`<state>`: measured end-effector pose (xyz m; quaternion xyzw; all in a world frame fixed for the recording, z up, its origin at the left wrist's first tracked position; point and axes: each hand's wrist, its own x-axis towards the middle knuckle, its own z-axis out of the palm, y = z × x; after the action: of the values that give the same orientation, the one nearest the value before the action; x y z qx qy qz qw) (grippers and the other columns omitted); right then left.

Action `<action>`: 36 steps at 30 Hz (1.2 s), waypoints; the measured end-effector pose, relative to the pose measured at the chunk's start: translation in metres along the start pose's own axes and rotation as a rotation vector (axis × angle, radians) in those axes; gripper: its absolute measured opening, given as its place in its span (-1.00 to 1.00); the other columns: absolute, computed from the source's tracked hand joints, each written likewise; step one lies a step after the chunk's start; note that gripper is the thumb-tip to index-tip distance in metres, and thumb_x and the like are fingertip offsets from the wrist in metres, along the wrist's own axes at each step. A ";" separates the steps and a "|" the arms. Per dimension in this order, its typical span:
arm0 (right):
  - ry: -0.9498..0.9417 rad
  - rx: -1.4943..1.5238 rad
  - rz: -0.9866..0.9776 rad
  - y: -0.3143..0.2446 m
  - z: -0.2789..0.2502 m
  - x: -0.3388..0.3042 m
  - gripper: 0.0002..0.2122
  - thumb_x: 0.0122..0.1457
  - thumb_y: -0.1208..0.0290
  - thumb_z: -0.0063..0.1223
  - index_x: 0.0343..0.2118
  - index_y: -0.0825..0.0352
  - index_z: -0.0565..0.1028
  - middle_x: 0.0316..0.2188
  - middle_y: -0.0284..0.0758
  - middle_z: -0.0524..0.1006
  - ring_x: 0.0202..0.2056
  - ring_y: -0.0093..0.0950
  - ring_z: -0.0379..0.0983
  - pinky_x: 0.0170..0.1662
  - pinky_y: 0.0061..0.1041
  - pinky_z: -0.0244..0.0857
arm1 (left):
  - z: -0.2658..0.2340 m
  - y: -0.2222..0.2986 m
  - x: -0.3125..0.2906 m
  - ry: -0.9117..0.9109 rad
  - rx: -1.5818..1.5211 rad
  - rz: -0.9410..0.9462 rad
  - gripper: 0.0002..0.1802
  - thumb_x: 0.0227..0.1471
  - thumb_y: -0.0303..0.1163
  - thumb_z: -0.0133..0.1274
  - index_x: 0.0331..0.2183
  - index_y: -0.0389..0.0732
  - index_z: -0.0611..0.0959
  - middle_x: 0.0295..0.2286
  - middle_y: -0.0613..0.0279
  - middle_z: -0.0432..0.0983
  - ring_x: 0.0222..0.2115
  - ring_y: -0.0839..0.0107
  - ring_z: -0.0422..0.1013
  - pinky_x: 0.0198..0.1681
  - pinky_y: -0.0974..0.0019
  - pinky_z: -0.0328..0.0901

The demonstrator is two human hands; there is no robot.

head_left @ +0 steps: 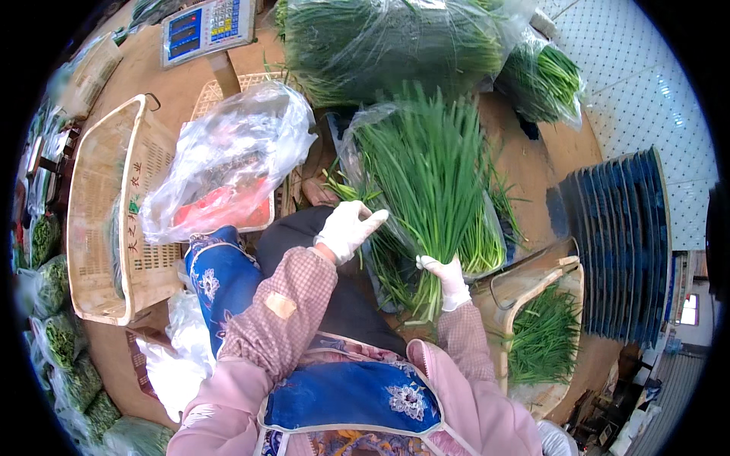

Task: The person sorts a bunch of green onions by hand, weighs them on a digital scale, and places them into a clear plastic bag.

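A large bunch of green chives (426, 178) stands fanned out in front of me, its pale stem ends toward my body. My right hand (447, 281), in a white glove, is closed round the lower stems. To the left of the bunch is my left hand (350, 229), also gloved, with thumb and fingers drawn together. Whether a thin blade lies between those fingertips is too small to make out. More loose chives (480, 247) rest under and beside the bunch on a plastic-lined surface, partly hidden by it.
Big plastic-wrapped bundles of chives (391, 57) lie beyond the bunch. At left are a scale display (207, 32), a cream crate (152, 178) and a crumpled clear bag (228, 144). On the right are a crate of chive pieces (544, 334) and stacked dark trays (620, 243).
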<state>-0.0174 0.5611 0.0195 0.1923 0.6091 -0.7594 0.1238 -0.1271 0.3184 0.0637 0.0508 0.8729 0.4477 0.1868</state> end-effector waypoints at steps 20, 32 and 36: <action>-0.406 -0.009 -0.068 -0.080 0.093 -0.007 -0.74 -0.15 0.55 0.18 -0.33 0.45 0.47 -0.47 -0.27 0.52 -0.45 -0.47 0.46 -0.32 -0.50 0.34 | -0.167 0.014 -0.066 0.787 0.045 0.749 -0.69 -0.01 -0.55 -0.06 -0.15 -0.27 0.52 -0.15 0.04 0.40 -0.06 0.20 0.27 0.06 0.22 0.09; -0.517 -0.066 -0.001 -0.101 0.109 -0.060 -0.46 -0.24 0.42 0.28 -0.14 0.46 0.33 -0.41 -0.27 0.43 -0.44 -0.47 0.35 -0.37 -0.50 0.24 | -0.155 0.041 -0.056 0.402 -0.868 0.445 -0.54 0.16 -0.42 -0.31 0.11 -0.18 0.16 -0.05 0.16 0.32 -0.59 0.66 0.35 -0.62 0.65 0.22; -0.509 -0.069 -0.022 -0.101 0.097 -0.067 -0.47 -0.24 0.44 0.28 -0.14 0.47 0.33 -0.41 -0.25 0.44 -0.44 -0.45 0.37 -0.38 -0.50 0.25 | -0.147 0.041 -0.061 0.362 -0.940 0.455 -0.56 0.15 -0.37 -0.27 0.08 -0.19 0.22 -0.10 0.15 0.37 -0.55 0.62 0.39 -0.58 0.62 0.26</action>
<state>-0.0143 0.4866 0.1558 -0.0160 0.5859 -0.7634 0.2714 -0.1282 0.2153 0.1915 0.0715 0.5644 0.8198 -0.0653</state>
